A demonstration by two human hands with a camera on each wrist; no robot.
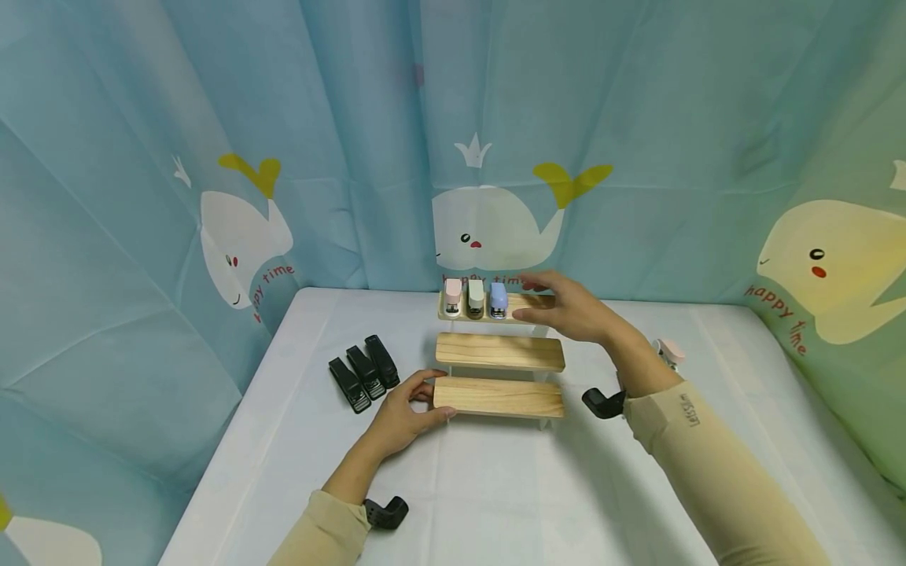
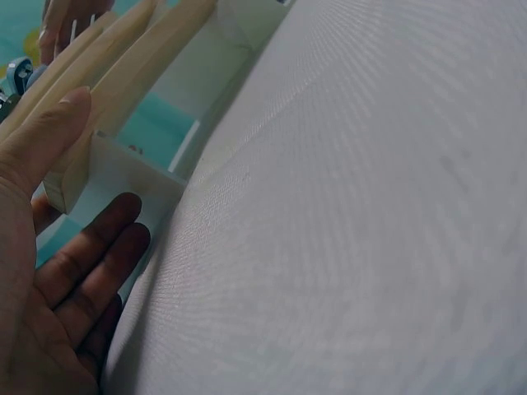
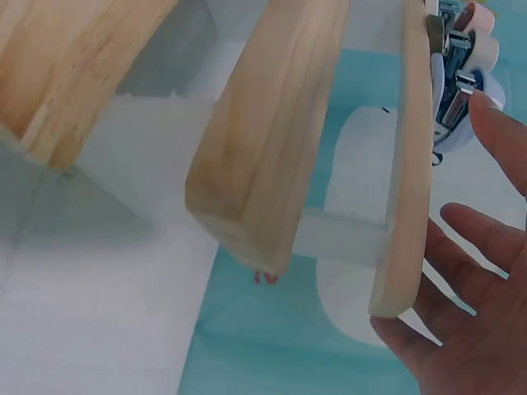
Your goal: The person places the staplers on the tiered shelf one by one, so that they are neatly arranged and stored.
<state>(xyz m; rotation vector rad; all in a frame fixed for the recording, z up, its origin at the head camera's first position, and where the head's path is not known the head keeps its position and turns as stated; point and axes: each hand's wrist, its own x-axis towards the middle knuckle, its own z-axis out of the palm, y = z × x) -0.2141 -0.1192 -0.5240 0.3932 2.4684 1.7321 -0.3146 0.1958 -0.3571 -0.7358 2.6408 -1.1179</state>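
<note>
A three-tier wooden rack (image 1: pixel 499 395) on white supports stands mid-table. Pink (image 1: pixel 453 297), pale grey-green (image 1: pixel 476 299) and blue (image 1: pixel 499 300) small staplers stand in a row on its top tier. My left hand (image 1: pixel 399 417) holds the left end of the lowest tier; in the left wrist view its thumb lies on the plank (image 2: pixel 123 90) and other fingers are loosely extended. My right hand (image 1: pixel 569 308) is at the top tier's right end with fingers spread. In the right wrist view, its thumb (image 3: pixel 498 140) is at the blue stapler, and its other fingers are around the plank's end (image 3: pixel 399 288).
Several black staplers (image 1: pixel 364 372) lie side by side on the white table left of the rack. A pink and white stapler (image 1: pixel 669 352) is partly hidden behind the right forearm. A blue curtain (image 1: pixel 368 157) with whale prints hangs behind the table.
</note>
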